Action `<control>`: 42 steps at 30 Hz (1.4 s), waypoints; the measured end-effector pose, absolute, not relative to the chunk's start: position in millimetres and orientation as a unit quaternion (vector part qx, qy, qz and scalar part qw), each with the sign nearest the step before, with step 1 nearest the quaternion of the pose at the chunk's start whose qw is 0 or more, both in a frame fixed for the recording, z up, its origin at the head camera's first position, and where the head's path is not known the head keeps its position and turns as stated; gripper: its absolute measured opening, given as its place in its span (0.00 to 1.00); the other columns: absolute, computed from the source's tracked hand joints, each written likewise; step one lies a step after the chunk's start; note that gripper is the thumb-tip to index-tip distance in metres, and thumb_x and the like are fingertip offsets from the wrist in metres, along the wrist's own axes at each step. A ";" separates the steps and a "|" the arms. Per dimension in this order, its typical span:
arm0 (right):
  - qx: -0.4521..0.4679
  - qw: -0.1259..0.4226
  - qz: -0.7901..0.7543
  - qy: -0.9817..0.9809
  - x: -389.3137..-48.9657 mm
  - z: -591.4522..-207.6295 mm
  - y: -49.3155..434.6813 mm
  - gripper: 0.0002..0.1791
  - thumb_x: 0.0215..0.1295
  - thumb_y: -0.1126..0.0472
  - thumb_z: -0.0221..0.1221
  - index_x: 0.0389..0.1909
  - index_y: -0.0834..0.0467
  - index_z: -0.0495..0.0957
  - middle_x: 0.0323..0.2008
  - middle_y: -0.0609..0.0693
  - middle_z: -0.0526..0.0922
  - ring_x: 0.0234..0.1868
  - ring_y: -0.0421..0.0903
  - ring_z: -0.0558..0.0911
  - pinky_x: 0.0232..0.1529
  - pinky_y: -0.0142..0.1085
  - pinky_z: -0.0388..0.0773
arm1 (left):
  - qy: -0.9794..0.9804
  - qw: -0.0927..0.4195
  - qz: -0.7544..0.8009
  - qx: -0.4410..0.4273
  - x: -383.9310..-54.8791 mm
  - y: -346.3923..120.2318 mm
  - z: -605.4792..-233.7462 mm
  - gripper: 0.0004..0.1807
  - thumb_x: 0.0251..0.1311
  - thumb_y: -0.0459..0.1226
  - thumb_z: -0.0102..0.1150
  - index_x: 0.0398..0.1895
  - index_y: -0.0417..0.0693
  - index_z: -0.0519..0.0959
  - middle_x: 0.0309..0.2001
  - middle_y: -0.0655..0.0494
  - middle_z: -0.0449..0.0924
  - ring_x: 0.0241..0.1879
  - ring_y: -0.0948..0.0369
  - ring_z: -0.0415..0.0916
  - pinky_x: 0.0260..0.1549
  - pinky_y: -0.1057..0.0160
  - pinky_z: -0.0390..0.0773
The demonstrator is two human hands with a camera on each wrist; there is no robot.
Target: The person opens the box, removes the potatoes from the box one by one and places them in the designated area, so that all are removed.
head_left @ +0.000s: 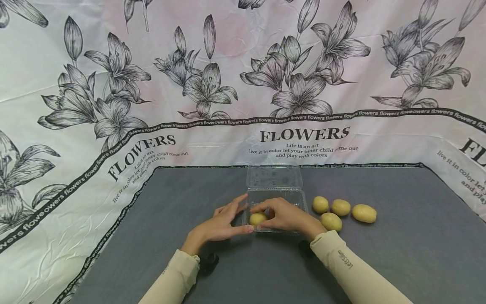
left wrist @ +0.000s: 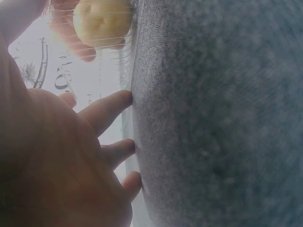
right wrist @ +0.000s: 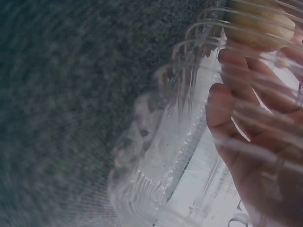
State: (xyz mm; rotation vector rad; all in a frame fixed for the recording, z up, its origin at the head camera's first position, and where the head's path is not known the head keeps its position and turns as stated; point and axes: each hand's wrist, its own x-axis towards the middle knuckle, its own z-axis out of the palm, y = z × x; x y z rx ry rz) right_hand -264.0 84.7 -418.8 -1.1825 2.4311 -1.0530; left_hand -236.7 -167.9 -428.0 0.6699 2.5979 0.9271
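In the head view a clear plastic clamshell box (head_left: 305,198) stands on the table with its lid raised at the back. A yellow potato (head_left: 258,218) is in its front left corner, with my right hand (head_left: 282,215) reaching in, fingers and thumb curved around it. The left wrist view shows this potato (left wrist: 102,23) through the ribbed wall, fingers behind it. My left hand (head_left: 222,221) spreads along the box's left side, thumb by the front corner, fingers extended. In the right wrist view the right fingers (right wrist: 220,106) appear through the plastic, close to the potato (right wrist: 258,28).
Several loose potatoes (head_left: 340,207) lie on the dark grey table (head_left: 398,253), just right of the box. A white curtain (head_left: 228,139) printed with flowers and lettering hangs behind the table and along its sides.
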 end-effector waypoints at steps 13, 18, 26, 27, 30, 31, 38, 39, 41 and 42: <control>-0.416 0.114 -0.365 0.825 -265.8 -420.0 87.4 0.24 0.66 0.60 0.68 0.62 0.58 0.80 0.59 0.57 0.84 0.42 0.43 0.86 0.44 0.32 0.82 | 0.906 0.149 0.317 0.238 -237.2 -168.3 -428.8 0.55 0.62 0.70 0.54 0.83 0.68 0.36 0.80 0.57 0.57 0.82 0.48 0.43 0.72 0.35 0.45; -0.411 0.107 -0.373 0.825 -265.9 -418.4 92.8 0.24 0.65 0.58 0.69 0.62 0.58 0.81 0.57 0.55 0.84 0.41 0.43 0.86 0.43 0.33 0.81 | 0.905 0.152 0.318 0.238 -236.4 -167.3 -427.3 0.55 0.62 0.70 0.54 0.83 0.70 0.36 0.80 0.58 0.56 0.82 0.48 0.42 0.73 0.36 0.43; -0.408 0.083 -0.372 0.830 -264.2 -412.6 101.0 0.26 0.65 0.54 0.69 0.62 0.58 0.81 0.58 0.54 0.85 0.40 0.43 0.85 0.43 0.34 0.81 | 0.904 0.150 0.321 0.240 -237.0 -167.9 -428.6 0.55 0.62 0.70 0.54 0.83 0.71 0.36 0.80 0.58 0.57 0.82 0.49 0.42 0.72 0.36 0.44; -0.407 0.080 -0.372 0.830 -263.5 -411.5 102.1 0.26 0.65 0.54 0.69 0.62 0.58 0.81 0.58 0.54 0.84 0.39 0.42 0.84 0.42 0.34 0.81 | 0.903 0.151 0.322 0.239 -236.7 -167.6 -428.3 0.54 0.62 0.70 0.54 0.83 0.72 0.35 0.80 0.59 0.57 0.82 0.49 0.42 0.72 0.36 0.44; -0.399 0.077 -0.371 0.835 -261.1 -408.6 104.5 0.26 0.65 0.53 0.69 0.62 0.56 0.81 0.59 0.53 0.84 0.37 0.40 0.83 0.41 0.34 0.80 | 0.903 0.151 0.324 0.239 -236.1 -167.4 -428.8 0.55 0.62 0.69 0.55 0.83 0.72 0.35 0.80 0.59 0.57 0.83 0.50 0.41 0.72 0.37 0.43; -0.395 0.075 -0.371 0.837 -260.4 -407.9 105.4 0.26 0.65 0.53 0.69 0.62 0.55 0.81 0.59 0.52 0.84 0.36 0.39 0.82 0.40 0.33 0.80 | 0.903 0.150 0.325 0.239 -236.2 -167.4 -429.3 0.55 0.62 0.69 0.55 0.83 0.72 0.35 0.80 0.60 0.57 0.83 0.50 0.41 0.72 0.37 0.43; -0.386 0.050 -0.383 0.838 -256.8 -404.7 114.1 0.27 0.63 0.52 0.70 0.62 0.56 0.81 0.56 0.51 0.86 0.31 0.38 0.79 0.34 0.34 0.79 | 0.903 0.146 0.324 0.242 -237.5 -167.8 -432.7 0.55 0.63 0.69 0.55 0.83 0.71 0.35 0.80 0.60 0.57 0.83 0.50 0.40 0.72 0.37 0.43; -0.385 0.046 -0.385 0.837 -256.3 -404.1 115.3 0.27 0.63 0.52 0.70 0.62 0.56 0.81 0.56 0.51 0.86 0.31 0.38 0.79 0.34 0.35 0.79 | 0.903 0.145 0.323 0.242 -237.7 -167.8 -433.0 0.55 0.63 0.69 0.55 0.83 0.71 0.35 0.80 0.60 0.57 0.83 0.50 0.40 0.72 0.37 0.43; -0.383 0.041 -0.387 0.838 -255.5 -402.9 117.3 0.27 0.63 0.52 0.70 0.62 0.57 0.81 0.55 0.51 0.86 0.30 0.37 0.78 0.33 0.35 0.78 | 0.904 0.143 0.321 0.243 -237.9 -167.9 -433.3 0.55 0.63 0.69 0.55 0.83 0.70 0.35 0.80 0.59 0.57 0.83 0.49 0.40 0.72 0.36 0.43; -0.384 0.039 -0.387 0.838 -255.2 -402.5 118.1 0.27 0.63 0.52 0.70 0.62 0.57 0.81 0.55 0.51 0.86 0.29 0.37 0.77 0.32 0.35 0.78 | 0.904 0.143 0.320 0.243 -237.9 -167.9 -433.4 0.55 0.62 0.69 0.55 0.83 0.70 0.35 0.80 0.60 0.57 0.83 0.49 0.40 0.72 0.36 0.43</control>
